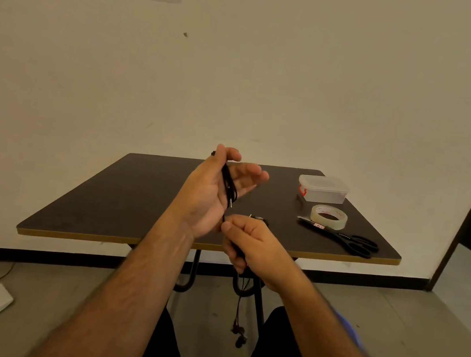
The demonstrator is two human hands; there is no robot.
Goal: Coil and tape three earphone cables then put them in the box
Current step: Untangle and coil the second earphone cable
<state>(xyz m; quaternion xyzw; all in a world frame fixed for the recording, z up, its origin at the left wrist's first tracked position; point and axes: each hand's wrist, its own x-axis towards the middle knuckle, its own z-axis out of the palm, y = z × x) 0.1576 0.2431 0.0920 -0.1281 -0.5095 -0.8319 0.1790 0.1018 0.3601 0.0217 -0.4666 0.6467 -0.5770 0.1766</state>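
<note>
Left hand [214,193] fingers straight, earphone cable [228,185] looped round; right hand [252,245] pinches cable.

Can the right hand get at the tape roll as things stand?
Probably not yet: the right hand is gripping the earphone cable being wound on the left hand. The path to the tape roll looks open; only the scissors lie nearby.
</note>
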